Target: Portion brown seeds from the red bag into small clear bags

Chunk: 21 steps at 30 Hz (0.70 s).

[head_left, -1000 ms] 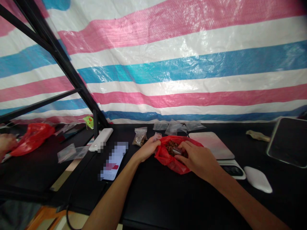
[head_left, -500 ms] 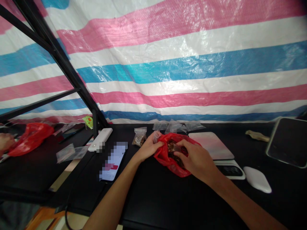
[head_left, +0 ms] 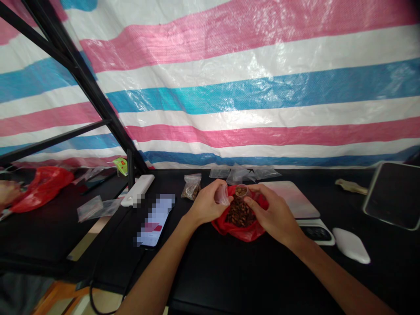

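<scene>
A red plastic bag (head_left: 246, 234) stands open on the black table, with many small brown dried pieces (head_left: 240, 212) inside. My right hand (head_left: 274, 213) pinches a small clear cup (head_left: 242, 191) that holds some of these pieces, just above the bag's far part. Over the bag's left side, my left hand (head_left: 209, 202) grips a small clear plastic bag (head_left: 223, 194), its mouth turned toward the cup. A filled clear zip bag (head_left: 191, 187) rests on the table beyond my left hand. Behind my right hand lies a flat kitchen scale (head_left: 297, 199), partly covered by the hand.
Flat clear bags (head_left: 241, 174) lie along the back by the striped sheet. Left are a phone (head_left: 156, 221) and a white power strip (head_left: 138, 190); right are a white case (head_left: 351, 245) and a dark-screened device (head_left: 393, 194). Another person's hand (head_left: 8, 192) is at far left.
My right hand has lifted the cup out of the brown pieces, now filled. My left hand has let go of the red bag's rim and holds the small clear bag open toward the cup.
</scene>
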Tool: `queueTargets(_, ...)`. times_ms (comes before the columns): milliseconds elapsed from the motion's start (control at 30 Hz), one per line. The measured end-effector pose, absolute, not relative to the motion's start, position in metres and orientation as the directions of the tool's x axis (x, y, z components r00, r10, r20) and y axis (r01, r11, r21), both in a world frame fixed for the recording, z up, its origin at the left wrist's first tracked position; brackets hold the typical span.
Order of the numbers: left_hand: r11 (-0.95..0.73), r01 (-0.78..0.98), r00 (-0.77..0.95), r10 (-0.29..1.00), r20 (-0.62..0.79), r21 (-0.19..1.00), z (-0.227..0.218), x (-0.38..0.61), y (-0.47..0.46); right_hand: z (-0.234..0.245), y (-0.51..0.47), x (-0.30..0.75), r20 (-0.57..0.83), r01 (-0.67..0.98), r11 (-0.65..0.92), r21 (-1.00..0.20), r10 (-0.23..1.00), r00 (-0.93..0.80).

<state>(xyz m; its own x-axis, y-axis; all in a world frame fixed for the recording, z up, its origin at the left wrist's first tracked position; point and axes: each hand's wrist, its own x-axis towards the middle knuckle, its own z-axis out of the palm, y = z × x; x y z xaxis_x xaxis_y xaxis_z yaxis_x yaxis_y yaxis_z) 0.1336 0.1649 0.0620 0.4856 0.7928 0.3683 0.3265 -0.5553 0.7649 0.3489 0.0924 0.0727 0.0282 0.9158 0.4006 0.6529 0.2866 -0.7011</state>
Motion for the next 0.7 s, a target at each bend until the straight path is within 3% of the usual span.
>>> queueTargets(200, -0.674, 0.371, 0.604, 0.697, 0.385, 0.639, 0.063, 0.143, 0.156, 0.07, 0.091, 0.345, 0.523, 0.705, 0.466, -0.534, 0.837, -0.157)
queueTargets(333, -0.724, 0.394, 0.632, 0.661, 0.405, 0.567, 0.059, 0.146, 0.157, 0.068, 0.09, 0.343, 0.541, 0.692, 0.52, -0.501, 0.812, -0.218)
queueTargets(533, -0.722, 0.368, 0.652, 0.649, 0.392, 0.586, 0.054, 0.147, 0.158, 0.071, 0.086, 0.344, 0.493, 0.668, 0.567, -0.481, 0.805, -0.329)
queueTargets(700, -0.699, 0.375, 0.616, 0.679, 0.4, 0.609, 0.054, 0.147, 0.156, 0.072, 0.089, 0.347, 0.42, 0.722, 0.468, -0.51, 0.868, -0.266)
